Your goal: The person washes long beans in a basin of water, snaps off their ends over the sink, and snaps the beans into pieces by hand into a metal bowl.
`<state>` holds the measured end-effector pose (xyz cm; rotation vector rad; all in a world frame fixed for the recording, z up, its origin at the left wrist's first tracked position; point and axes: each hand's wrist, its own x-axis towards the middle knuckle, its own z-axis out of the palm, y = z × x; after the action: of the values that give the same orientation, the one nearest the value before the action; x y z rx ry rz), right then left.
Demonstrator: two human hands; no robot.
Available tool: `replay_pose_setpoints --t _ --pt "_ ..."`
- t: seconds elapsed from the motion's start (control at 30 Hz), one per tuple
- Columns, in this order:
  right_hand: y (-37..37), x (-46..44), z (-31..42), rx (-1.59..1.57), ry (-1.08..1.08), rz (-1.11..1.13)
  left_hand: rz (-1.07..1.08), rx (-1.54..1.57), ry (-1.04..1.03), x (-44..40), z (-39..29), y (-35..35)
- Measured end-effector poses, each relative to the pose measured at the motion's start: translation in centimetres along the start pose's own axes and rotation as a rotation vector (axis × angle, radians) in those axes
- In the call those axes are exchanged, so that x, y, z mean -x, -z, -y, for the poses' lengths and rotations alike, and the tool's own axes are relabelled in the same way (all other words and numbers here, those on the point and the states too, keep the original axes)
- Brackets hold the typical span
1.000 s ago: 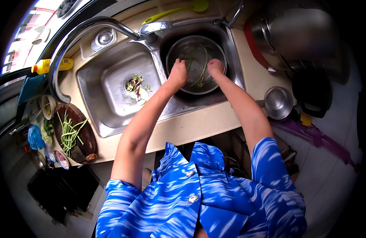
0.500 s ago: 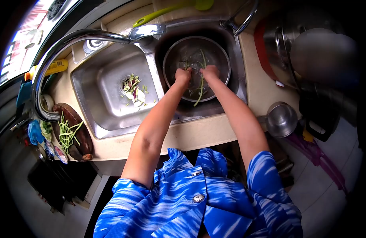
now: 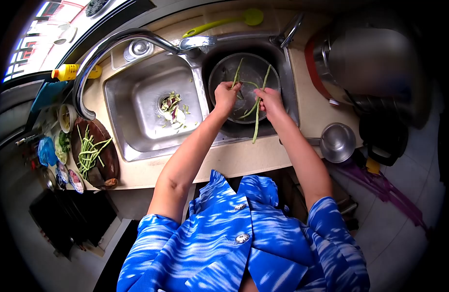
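Over a round metal pot in the right sink basin, both hands hold long green beans. My left hand is closed on a bean whose tip points up. My right hand pinches green beans; one of them hangs over the pot's near edge and another curves into the pot. Bean pieces and pale and purple scraps lie round the drain of the left basin. More long green beans rest on a dark wooden board at the left.
A curved faucet arches over the left basin. Behind the sinks lies a green ladle. At the right are a metal saucepan and a large pot with a red edge. A yellow bottle lies at the back left.
Both hands have lifted beans higher above the pot, and the right hand has moved a little apart from the left. The view has shifted slightly.
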<state>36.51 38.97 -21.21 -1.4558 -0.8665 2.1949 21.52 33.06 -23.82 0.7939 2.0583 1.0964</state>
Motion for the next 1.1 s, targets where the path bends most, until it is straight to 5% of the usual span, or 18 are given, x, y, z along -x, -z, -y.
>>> replay_pose_setpoints --t 0.1,0.13,0.27,0.33,0.47,0.83,1.1 --pt "-0.3 2.9 1.5 0.018 0.064 0.003 -0.016 0.135 -0.055 0.5 -0.5 0.1" --pt "-0.4 3.7 2.0 0.028 0.071 0.023 0.097 0.111 0.138 1.4 -3.2 1.3" --pt "-0.8 6.9 3.1 0.038 0.184 0.048 0.163 0.272 0.201 3.2 -6.6 2.3" --pt "-1.3 7.7 2.9 0.069 0.271 0.063 0.308 0.681 0.38 3.9 -7.9 2.9" --pt "-2.7 8.6 1.7 0.165 0.485 0.092 0.21 0.989 0.418 5.3 -10.9 4.6" --pt "-10.3 13.8 2.4 0.457 0.744 0.108 0.1 1.227 -0.015 11.2 -13.8 14.0" --pt "-17.2 15.9 3.8 0.719 0.965 0.245 0.091 0.94 -0.285 12.6 -10.7 20.3"
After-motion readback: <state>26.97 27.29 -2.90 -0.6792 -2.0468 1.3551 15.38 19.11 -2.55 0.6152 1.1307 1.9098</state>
